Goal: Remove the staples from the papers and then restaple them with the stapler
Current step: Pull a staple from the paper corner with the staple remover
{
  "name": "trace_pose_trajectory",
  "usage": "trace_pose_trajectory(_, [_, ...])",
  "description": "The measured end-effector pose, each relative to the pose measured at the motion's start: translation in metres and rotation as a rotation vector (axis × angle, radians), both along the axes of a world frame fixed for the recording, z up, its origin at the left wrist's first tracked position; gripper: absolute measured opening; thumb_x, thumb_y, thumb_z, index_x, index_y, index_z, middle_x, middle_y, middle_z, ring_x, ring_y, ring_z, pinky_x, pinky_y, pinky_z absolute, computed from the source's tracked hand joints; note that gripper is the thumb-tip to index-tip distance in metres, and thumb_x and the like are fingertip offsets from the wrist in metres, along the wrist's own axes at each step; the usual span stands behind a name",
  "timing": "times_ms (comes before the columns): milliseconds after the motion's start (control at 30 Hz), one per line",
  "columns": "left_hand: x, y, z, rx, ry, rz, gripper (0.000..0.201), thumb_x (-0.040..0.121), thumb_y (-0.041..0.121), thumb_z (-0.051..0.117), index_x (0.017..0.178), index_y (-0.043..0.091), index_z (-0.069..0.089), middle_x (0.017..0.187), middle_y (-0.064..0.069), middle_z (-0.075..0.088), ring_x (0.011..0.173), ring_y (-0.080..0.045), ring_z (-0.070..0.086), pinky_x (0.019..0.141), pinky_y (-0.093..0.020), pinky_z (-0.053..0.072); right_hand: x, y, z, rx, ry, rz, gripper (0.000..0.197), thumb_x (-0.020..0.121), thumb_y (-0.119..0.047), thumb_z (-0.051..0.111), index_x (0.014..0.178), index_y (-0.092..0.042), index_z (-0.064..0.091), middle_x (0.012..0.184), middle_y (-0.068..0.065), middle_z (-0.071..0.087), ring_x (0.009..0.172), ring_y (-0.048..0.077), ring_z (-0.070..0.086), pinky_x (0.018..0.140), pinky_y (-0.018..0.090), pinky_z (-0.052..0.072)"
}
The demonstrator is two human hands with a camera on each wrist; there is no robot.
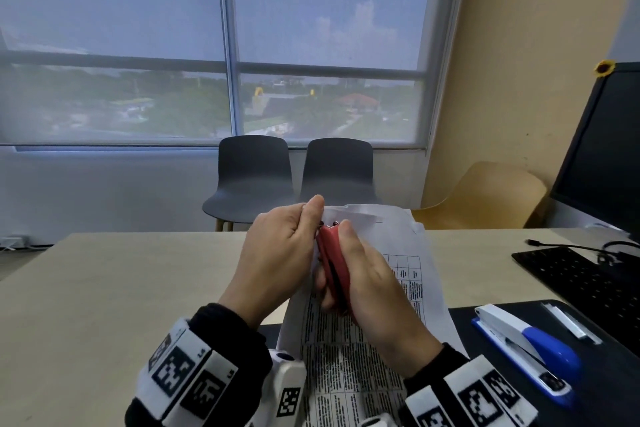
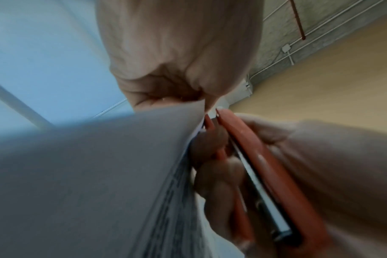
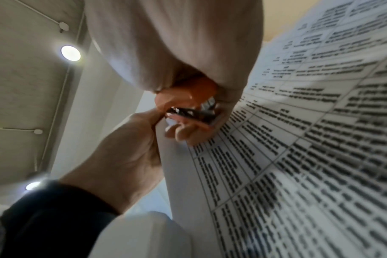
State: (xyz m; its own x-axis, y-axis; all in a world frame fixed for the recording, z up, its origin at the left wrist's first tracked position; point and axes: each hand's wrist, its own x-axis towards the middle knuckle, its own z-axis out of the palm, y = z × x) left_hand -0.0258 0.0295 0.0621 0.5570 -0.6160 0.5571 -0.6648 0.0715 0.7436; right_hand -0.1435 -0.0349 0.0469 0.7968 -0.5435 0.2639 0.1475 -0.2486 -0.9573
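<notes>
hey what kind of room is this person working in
Most likely an office: a desk with a computer monitor and keyboard, a stapler, and visitor chairs under a big window.

Black sleeves (image 1: 228, 326) reach both wrists, each strapped with white bands (image 1: 187, 367) bearing black square-patterned markers.

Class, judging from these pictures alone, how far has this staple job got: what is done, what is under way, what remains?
Done: nothing shows as finished. Under way: the left hand pinches the top corner of the papers, while the right hand grips the red staple remover with its tip at that corner. Left: restapling; the blue and white stapler lies untouched on the dark mat.
</notes>
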Motion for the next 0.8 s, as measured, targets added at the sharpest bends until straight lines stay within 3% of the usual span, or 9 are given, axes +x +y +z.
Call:
trace_pose_trajectory(100, [0.001, -0.004, -0.007, -0.051, 0.016, -0.002, 0.067, 0.104, 0.047, 0.036, 0.06, -0.001, 0.05, 0.047, -0.015, 0.057, 0.05, -0.033, 0.057, 0.06, -0.053, 0.048, -0.002, 0.001, 0.003, 0.095, 0.011, 0.026, 0.059, 0.103, -0.051, 0.029, 0.094, -0.002, 0.062, 0.073, 0.006, 0.061, 0.063, 0.017, 0.056, 0.057, 0.022, 0.049])
trace_pose_trajectory(167, [-0.004, -0.006, -0.008, -0.086, 0.032, -0.008, 0.067, 0.104, 0.046, 0.036, 0.059, -0.003, 0.047, 0.047, -0.018, 0.055, 0.047, -0.036, 0.053, 0.055, -0.052, 0.046, -0.001, 0.003, 0.005, 0.16, 0.006, 0.006, 0.06, 0.1, -0.056, 0.034, 0.087, -0.006, 0.064, 0.069, 0.007, 0.058, 0.059, 0.016, 0.055, 0.053, 0.022, 0.047])
trace_pose_trajectory(233, [-0.012, -0.009, -0.01, -0.109, 0.084, -0.059, 0.068, 0.105, 0.045, 0.036, 0.059, -0.004, 0.046, 0.045, -0.017, 0.055, 0.041, -0.032, 0.052, 0.047, -0.043, 0.044, -0.001, 0.006, 0.007, 0.225, -0.019, -0.03, 0.059, 0.094, -0.064, 0.039, 0.075, -0.013, 0.062, 0.06, 0.004, 0.051, 0.051, 0.013, 0.048, 0.046, 0.022, 0.042])
trace_pose_trajectory(333, [-0.022, -0.014, -0.012, -0.184, 0.195, -0.108, 0.058, 0.106, 0.035, 0.04, 0.053, 0.011, 0.04, 0.042, -0.002, 0.045, 0.037, -0.015, 0.045, 0.043, -0.026, 0.036, 0.0, 0.007, 0.009, 0.347, -0.06, -0.064, 0.056, 0.091, -0.067, 0.042, 0.066, -0.02, 0.057, 0.052, 0.0, 0.039, 0.042, 0.012, 0.033, 0.041, 0.023, 0.029])
trace_pose_trajectory(533, [-0.026, -0.019, -0.022, -0.221, 0.354, -0.147, 0.055, 0.105, 0.039, 0.041, 0.057, 0.012, 0.042, 0.049, -0.008, 0.041, 0.044, -0.02, 0.039, 0.043, -0.029, 0.033, 0.002, 0.0, 0.007, 0.537, -0.037, -0.031, 0.059, 0.095, -0.066, 0.033, 0.066, -0.018, 0.052, 0.047, -0.002, 0.035, 0.035, 0.01, 0.027, 0.04, 0.023, 0.022])
trace_pose_trajectory(600, [-0.027, -0.02, -0.023, -0.223, 0.389, -0.174, 0.058, 0.105, 0.042, 0.041, 0.061, 0.003, 0.041, 0.05, -0.012, 0.041, 0.044, -0.022, 0.04, 0.044, -0.032, 0.035, 0.004, 0.0, 0.007, 0.453, -0.039, -0.074, 0.058, 0.095, -0.065, 0.035, 0.066, -0.018, 0.052, 0.047, -0.002, 0.037, 0.036, 0.01, 0.031, 0.041, 0.023, 0.024])
trace_pose_trajectory(700, [-0.027, -0.021, -0.023, -0.223, 0.357, -0.145, 0.062, 0.106, 0.036, 0.039, 0.066, -0.011, 0.044, 0.053, -0.021, 0.043, 0.048, -0.021, 0.043, 0.048, -0.033, 0.035, 0.008, -0.004, 0.0, 0.048, -0.019, -0.228, 0.064, 0.09, -0.072, 0.036, 0.065, -0.016, 0.054, 0.051, -0.004, 0.05, 0.047, 0.013, 0.049, 0.05, 0.031, 0.044])
trace_pose_trajectory(767, [-0.029, -0.021, -0.022, -0.22, 0.305, -0.098, 0.062, 0.106, 0.034, 0.039, 0.065, -0.011, 0.052, 0.057, -0.025, 0.051, 0.053, -0.021, 0.046, 0.051, -0.035, 0.037, 0.009, -0.008, -0.007, -0.242, -0.002, -0.351, 0.073, 0.086, -0.078, 0.031, 0.072, -0.012, 0.058, 0.059, -0.003, 0.063, 0.06, 0.015, 0.06, 0.063, 0.038, 0.051])
trace_pose_trajectory(800, [-0.029, -0.021, -0.022, -0.222, 0.278, -0.071, 0.062, 0.106, 0.033, 0.04, 0.062, -0.008, 0.053, 0.055, -0.021, 0.052, 0.052, -0.02, 0.045, 0.051, -0.037, 0.036, 0.008, -0.009, -0.009, -0.357, -0.005, -0.412, 0.073, 0.085, -0.079, 0.027, 0.073, -0.015, 0.059, 0.06, -0.003, 0.064, 0.06, 0.014, 0.06, 0.062, 0.038, 0.051])
